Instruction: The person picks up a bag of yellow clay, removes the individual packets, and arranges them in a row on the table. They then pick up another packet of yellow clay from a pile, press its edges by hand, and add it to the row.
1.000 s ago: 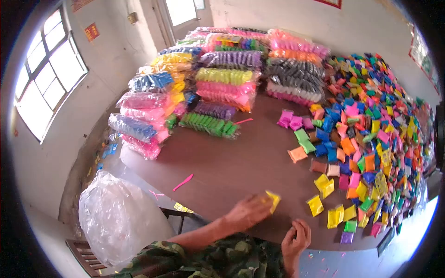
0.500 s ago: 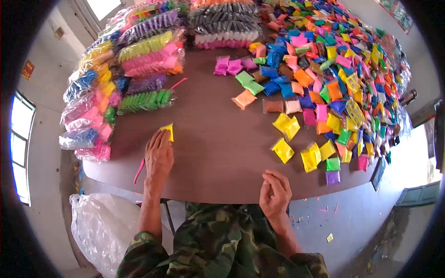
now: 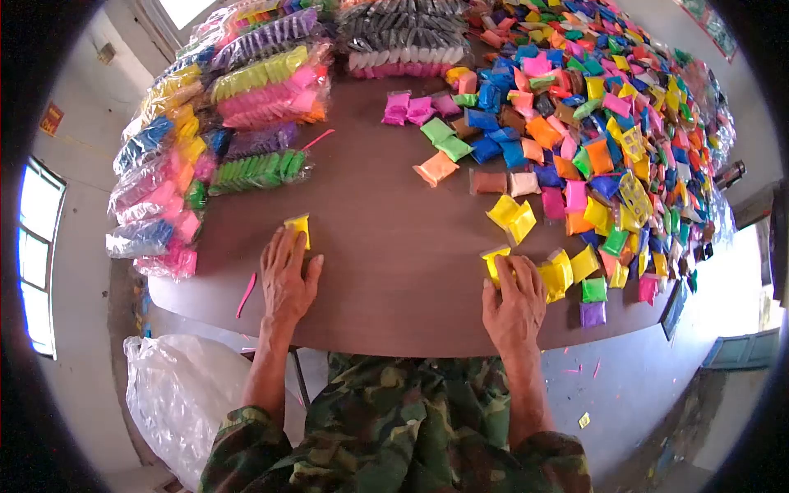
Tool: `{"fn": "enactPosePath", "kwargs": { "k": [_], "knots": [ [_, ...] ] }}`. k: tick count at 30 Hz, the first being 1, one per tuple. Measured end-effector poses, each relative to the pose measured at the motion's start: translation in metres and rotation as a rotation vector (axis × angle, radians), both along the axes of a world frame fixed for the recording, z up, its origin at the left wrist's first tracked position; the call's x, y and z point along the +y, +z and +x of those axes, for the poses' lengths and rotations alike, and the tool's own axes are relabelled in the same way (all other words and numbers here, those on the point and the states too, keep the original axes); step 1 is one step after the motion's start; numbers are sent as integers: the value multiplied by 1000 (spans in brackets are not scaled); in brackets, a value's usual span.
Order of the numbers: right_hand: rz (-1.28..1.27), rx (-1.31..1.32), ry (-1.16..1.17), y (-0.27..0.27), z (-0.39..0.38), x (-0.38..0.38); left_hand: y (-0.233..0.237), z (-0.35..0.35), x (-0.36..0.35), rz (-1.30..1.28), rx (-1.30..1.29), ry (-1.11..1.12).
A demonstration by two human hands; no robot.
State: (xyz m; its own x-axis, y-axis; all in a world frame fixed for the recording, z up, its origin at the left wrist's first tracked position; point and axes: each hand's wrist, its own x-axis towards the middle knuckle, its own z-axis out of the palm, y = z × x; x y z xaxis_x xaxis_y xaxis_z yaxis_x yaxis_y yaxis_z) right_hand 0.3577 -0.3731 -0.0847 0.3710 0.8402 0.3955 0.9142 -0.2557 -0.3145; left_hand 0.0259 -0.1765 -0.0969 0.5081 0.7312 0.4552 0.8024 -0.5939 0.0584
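My left hand (image 3: 285,278) lies on the left part of the brown table, fingers stretched forward and thumb apart. Its fingertips touch or partly cover a small yellow packet (image 3: 302,227). On the right, my right hand (image 3: 516,306) reaches over another yellow packet (image 3: 496,258), fingers extended and thumb apart. That packet is partly hidden under the fingers. Just right of this hand is a folded pair of yellow packets (image 3: 557,276), with a further yellow pair (image 3: 512,217) above. A pink strip (image 3: 246,295) lies left of my left hand.
Clear bags of sorted packets (image 3: 261,170) are stacked along the left and back of the table (image 3: 386,271). A large heap of mixed coloured packets (image 3: 575,123) covers the right. A clear plastic bag (image 3: 185,403) hangs low at the left, below the table edge.
My right hand has moved forward and right from the table's front edge onto a yellow packet, its fingers spreading. My left hand stays by its packet, its thumb now out to the side.
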Motion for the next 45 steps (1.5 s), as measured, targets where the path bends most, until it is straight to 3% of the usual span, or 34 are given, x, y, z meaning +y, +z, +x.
{"fn": "enactPosePath", "kwargs": {
  "k": [3,6,12,15,21,40,45],
  "knots": [
    [-45,61,7,0,-7,-13,6,4,-11,103,-72,-4],
    [-132,125,38,7,-29,-26,9,12,-36,31,-103,-62],
    [-142,-76,114,18,-37,-27,3,14,-51,-81,-140,-104],
    [-243,22,259,4,-34,-32,2,14,-46,-84,-146,-151],
    [-317,22,241,11,-39,-34,-1,14,-46,-104,-158,-159],
    [-170,66,214,6,-41,-38,8,14,-53,-96,-222,-146],
    [-298,17,258,7,-42,-51,3,13,-52,-107,-209,-166]
  ]
}}
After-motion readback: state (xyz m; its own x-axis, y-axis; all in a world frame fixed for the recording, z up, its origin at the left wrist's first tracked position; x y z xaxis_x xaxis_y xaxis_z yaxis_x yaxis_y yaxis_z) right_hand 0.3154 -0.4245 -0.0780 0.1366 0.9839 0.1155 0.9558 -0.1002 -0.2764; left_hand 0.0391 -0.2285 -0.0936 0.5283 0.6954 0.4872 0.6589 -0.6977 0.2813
